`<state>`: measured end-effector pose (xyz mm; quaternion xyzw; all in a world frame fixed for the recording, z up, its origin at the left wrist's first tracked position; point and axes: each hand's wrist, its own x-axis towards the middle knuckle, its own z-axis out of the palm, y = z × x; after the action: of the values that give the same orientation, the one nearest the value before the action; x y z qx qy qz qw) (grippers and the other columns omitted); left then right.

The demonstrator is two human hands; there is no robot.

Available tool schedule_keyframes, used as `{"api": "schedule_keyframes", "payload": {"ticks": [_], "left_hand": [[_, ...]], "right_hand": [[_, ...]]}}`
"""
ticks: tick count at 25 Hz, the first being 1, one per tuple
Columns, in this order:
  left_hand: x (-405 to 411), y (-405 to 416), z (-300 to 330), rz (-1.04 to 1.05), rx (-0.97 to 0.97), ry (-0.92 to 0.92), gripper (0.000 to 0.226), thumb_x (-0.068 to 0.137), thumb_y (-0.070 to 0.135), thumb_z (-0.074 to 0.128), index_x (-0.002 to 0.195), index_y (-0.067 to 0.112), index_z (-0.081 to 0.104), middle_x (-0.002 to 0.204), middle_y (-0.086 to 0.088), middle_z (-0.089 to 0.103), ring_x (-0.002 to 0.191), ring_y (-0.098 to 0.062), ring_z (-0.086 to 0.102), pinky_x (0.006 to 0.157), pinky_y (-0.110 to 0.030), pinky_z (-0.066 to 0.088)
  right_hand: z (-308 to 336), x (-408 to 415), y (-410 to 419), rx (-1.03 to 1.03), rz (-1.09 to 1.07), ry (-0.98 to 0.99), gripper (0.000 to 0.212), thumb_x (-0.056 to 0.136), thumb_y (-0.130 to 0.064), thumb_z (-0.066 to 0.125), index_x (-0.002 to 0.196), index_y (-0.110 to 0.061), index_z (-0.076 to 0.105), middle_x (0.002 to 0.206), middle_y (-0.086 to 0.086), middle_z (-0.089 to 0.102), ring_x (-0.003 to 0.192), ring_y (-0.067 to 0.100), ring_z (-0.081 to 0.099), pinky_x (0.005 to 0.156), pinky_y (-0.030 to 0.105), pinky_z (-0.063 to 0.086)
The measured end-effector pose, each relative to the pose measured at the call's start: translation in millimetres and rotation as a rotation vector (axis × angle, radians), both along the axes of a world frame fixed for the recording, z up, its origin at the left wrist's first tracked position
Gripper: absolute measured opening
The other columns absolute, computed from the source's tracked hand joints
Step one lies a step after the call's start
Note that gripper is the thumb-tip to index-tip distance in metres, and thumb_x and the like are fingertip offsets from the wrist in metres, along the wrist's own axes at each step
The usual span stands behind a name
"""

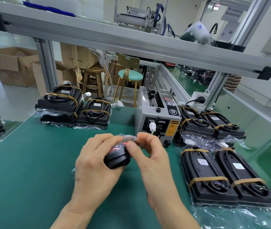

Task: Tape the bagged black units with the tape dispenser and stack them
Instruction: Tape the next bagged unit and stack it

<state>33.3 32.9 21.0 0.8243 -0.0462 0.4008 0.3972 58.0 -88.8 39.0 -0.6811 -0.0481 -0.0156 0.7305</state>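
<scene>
Factory floor, aluminium-framed line; green-matted table (37, 162) running away from the near edge.

Tape dispenser (158, 119): grey box, toward the far edge, right of centre. No cut strip visibly waiting at its mouth, as far as can be told.

Unit in hand (117, 157): black, in a clear bag, held over the middle of the table. Left hand (96, 161) wraps round its body; right hand (149, 154) pinches the bag's loose neck at the top. No tape visible on it; judged bagged, not yet taped.

Taped stack, far left corner (60, 104): bagged black units with brown bands, piled several high, a second pile just beside it.

Taped units, right edge (227, 176): two lying side by side near the front, more behind them beside the dispenser, all in clear bags with brown bands.

Cardboard boxes (11, 66): on the floor beyond the far left corner, flaps open, contents not visible.

Progress, judged: many units finished; no untaped supply seen besides the held one.
</scene>
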Motion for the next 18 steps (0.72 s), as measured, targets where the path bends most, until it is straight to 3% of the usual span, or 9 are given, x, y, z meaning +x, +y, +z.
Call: {"api": "schedule_keyframes", "payload": {"ticks": [4,8,11,12,14,16,18], "left_hand": [[-1.5,4.2,-1.6,-0.039,0.006,0.043,0.057,0.054,0.007,0.086,0.106,0.021,0.068,0.102,0.006,0.061,0.093,-0.020,0.059,0.083,-0.034,0.047],[-1.6,13.7,0.4,-0.104,-0.037,0.070,0.055,0.053,0.010,0.079,0.104,0.028,0.066,0.105,0.012,0.061,0.096,-0.012,0.060,0.086,-0.019,0.045],[-1.9,29.4,-0.1,-0.165,-0.243,0.075,0.059,0.046,0.013,0.086,0.099,0.031,0.070,0.103,0.009,0.065,0.097,-0.006,0.062,0.089,-0.012,0.044],[-1.0,34.3,-1.0,-0.183,-0.346,0.078,0.062,0.041,0.012,0.088,0.097,0.032,0.071,0.101,0.008,0.067,0.095,-0.005,0.063,0.089,-0.013,0.046],[1.8,39.5,-4.7,-0.283,-0.599,0.073,0.068,0.035,0.003,0.087,0.095,0.030,0.073,0.097,0.004,0.071,0.089,-0.008,0.066,0.085,-0.017,0.051],[3.5,35.8,-9.2,-0.432,-0.845,0.047,0.060,0.043,-0.006,0.075,0.095,0.024,0.074,0.092,0.002,0.074,0.084,-0.010,0.068,0.079,-0.020,0.054],[5.1,30.3,-16.3,-0.507,-1.003,0.055,0.057,0.048,-0.009,0.067,0.096,0.021,0.075,0.093,-0.001,0.074,0.084,-0.013,0.069,0.076,-0.021,0.055]], "right_hand": [[-4.2,0.0,-1.2,0.014,-0.026,0.004,0.018,0.083,-0.017,0.071,0.096,-0.027,0.063,0.093,-0.013,0.065,0.093,0.003,0.058,0.078,0.009,0.041],[-5.0,-6.4,-0.5,-0.245,0.046,-0.128,0.055,0.057,-0.049,0.075,0.107,-0.037,0.055,0.109,-0.022,0.059,0.107,-0.008,0.051,0.082,-0.001,0.033],[-15.1,7.4,-22.5,-0.195,-0.182,-0.188,0.040,0.068,-0.041,0.080,0.103,-0.033,0.060,0.105,-0.016,0.062,0.105,-0.001,0.055,0.085,0.009,0.036],[-19.5,13.3,-32.4,-0.191,-0.210,-0.149,0.045,0.068,-0.039,0.083,0.105,-0.032,0.059,0.109,-0.017,0.061,0.107,-0.002,0.054,0.086,0.012,0.036],[-29.6,20.4,-45.2,-0.286,-0.039,-0.031,0.079,0.056,-0.048,0.085,0.125,-0.035,0.050,0.127,-0.023,0.052,0.120,-0.012,0.044,0.091,0.006,0.032],[-33.6,24.1,-45.8,-0.364,0.220,0.000,0.104,0.046,-0.056,0.083,0.138,-0.037,0.040,0.141,-0.027,0.042,0.128,-0.013,0.038,0.100,0.008,0.029],[-30.7,29.6,-44.4,-0.368,0.387,-0.046,0.090,0.051,-0.048,0.086,0.132,-0.035,0.051,0.134,-0.017,0.057,0.123,-0.002,0.051,0.105,0.024,0.039]]}}
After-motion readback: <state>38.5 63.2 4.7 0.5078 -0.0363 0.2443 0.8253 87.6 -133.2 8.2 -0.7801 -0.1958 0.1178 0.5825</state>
